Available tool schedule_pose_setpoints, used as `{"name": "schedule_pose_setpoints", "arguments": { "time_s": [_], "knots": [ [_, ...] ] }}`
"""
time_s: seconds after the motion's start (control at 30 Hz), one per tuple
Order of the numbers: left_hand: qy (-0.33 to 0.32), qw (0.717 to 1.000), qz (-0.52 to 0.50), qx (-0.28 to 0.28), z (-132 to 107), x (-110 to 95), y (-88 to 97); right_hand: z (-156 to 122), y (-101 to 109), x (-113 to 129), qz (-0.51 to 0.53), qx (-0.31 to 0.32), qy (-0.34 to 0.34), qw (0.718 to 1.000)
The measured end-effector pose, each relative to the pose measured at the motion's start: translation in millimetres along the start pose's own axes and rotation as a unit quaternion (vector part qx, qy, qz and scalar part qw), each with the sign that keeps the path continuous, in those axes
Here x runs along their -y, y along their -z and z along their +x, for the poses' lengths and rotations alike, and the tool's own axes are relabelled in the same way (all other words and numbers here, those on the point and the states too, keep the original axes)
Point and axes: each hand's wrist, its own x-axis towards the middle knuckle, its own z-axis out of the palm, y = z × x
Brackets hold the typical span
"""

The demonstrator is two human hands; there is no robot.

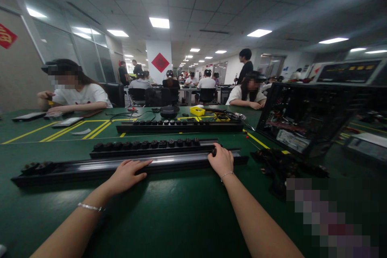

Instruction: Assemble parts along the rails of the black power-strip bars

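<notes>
A long black rail with a shiny metal channel (99, 165) lies across the table in front of me. Small black pieces (38, 167) sit in its left end. My left hand (127, 174) rests on the rail's near side, fingers stretched out over the channel. Toward the right end, my right hand (222, 159) pinches a small black piece (214, 151), mostly covered by the fingers. Just behind lies a second rail (121, 153), with a row of black socket-like pieces (145, 144) along most of its length.
A third filled rail (178, 128) lies farther back, near a yellow tray (197, 111). To the right are a heap of loose black parts (281, 165) and an open computer case (302, 125). Co-workers sit across the green table (169, 217).
</notes>
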Motion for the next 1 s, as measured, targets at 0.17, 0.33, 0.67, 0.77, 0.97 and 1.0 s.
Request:
{"name": "schedule_pose_setpoints", "arguments": {
  "time_s": [0.17, 0.33, 0.67, 0.77, 0.97, 1.0],
  "knots": [
    [0.003, 1.0, 0.001, 0.0, -0.2, -1.7, 1.1, -1.3, -2.3, -3.5, -0.006, -0.011, -0.006, 1.0],
    [0.001, 1.0, -0.004, 0.004, 0.2, -1.1, 1.2, 0.1, -2.4, -4.6, 0.006, -0.006, -0.015, 1.0],
    [0.0, 1.0, -0.006, 0.003, -0.1, -0.1, 0.7, 1.9, 1.0, -4.0, 0.002, -0.001, -0.025, 1.0],
    [0.001, 1.0, -0.004, 0.002, -0.2, -0.5, 1.0, 3.0, 2.4, -4.5, 0.002, 0.003, -0.03, 1.0],
    [-0.002, 1.0, -0.005, 0.004, -0.3, 0.6, 0.1, 5.2, 3.7, -6.3, 0.004, 0.005, -0.036, 0.999],
    [-0.001, 1.0, -0.005, 0.004, -0.2, 0.8, -0.2, 5.8, 3.8, -6.9, 0.005, 0.008, -0.037, 0.999]
  ]
}}
